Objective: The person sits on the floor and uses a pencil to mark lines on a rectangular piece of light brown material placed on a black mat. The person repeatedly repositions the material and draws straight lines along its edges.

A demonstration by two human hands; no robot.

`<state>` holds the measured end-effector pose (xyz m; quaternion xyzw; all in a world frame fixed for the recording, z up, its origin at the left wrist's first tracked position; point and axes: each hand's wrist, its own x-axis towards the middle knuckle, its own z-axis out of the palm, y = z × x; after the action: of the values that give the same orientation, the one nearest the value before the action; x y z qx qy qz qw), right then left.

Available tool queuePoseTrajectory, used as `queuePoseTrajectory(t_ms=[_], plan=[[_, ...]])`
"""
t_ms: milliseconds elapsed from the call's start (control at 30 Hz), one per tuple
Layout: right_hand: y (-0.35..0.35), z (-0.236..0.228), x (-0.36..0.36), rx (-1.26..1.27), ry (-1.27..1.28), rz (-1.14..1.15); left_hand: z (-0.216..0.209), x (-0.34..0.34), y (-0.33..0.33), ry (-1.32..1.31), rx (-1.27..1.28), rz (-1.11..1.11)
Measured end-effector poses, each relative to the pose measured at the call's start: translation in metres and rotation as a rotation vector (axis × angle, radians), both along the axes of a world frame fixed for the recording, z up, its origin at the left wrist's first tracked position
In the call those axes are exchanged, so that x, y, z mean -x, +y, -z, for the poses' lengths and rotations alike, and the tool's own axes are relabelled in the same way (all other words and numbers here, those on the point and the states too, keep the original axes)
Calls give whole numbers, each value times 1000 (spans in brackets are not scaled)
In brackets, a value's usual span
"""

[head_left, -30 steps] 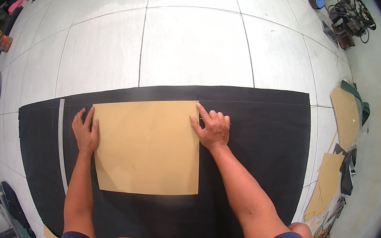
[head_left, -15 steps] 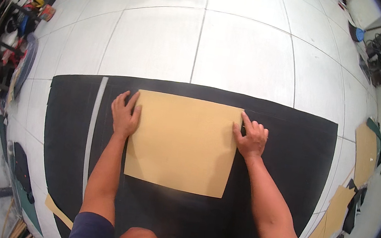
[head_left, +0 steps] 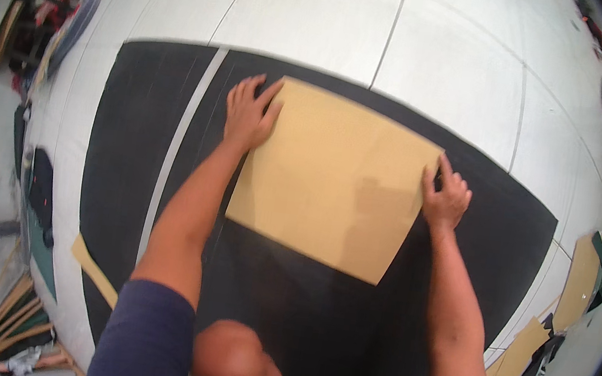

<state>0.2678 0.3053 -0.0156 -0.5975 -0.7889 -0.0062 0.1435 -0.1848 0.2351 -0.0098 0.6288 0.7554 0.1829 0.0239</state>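
Left fingers: spread apart, index and thumb touching the left edge of the tan sheet near its upper corner.
Right fingers: index stretched to the upper right corner, thumb apart from it at the right edge, others bent.
Pose: left hand and right hand palm down, arms reaching forward.
Tan sheet: flat on black cloth, between both hands, slanting down rightward.
Pale strip: on the cloth, left of the sheet.
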Motion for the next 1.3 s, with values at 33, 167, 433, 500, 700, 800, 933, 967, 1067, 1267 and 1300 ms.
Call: queuePoseTrajectory(t_ms=[33, 167, 433, 500, 700, 800, 933, 967, 1067, 1267, 1300], plan=[[3, -2, -1, -6, 11, 6, -1, -5, 3, 1, 20, -7], [7, 3, -6, -41, -9, -1, 2, -3, 3, 64, -1, 1], [9, 5, -4, -42, -9, -1, 3, -1, 1, 41, 56, -27], [9, 7, -6, -52, 7, -15, 0, 1, 0, -17, -8, -6], [5, 0, -10, -6, -117, 26, -41, -5, -67, -115, -212, 50], [5, -7, 6, 48, -75, 26, -40, -31, -174, -158, -114, 6], [6, -9, 7, 2, 39, 27, -34, -109, -249, -129, 97, -115], [4, -9, 6, 19, 36, 41, -30, -122, -255, -139, 116, -133], [-2, -9, 1, 82, -6, 73, -4, -138, -260, -88, 110, -173], [-1, -6, -2, 78, 31, 79, -2, -149, -247, -67, 81, -276], [0, -7, -3, 70, 25, 78, -3, -153, -244, -62, 67, -285]])
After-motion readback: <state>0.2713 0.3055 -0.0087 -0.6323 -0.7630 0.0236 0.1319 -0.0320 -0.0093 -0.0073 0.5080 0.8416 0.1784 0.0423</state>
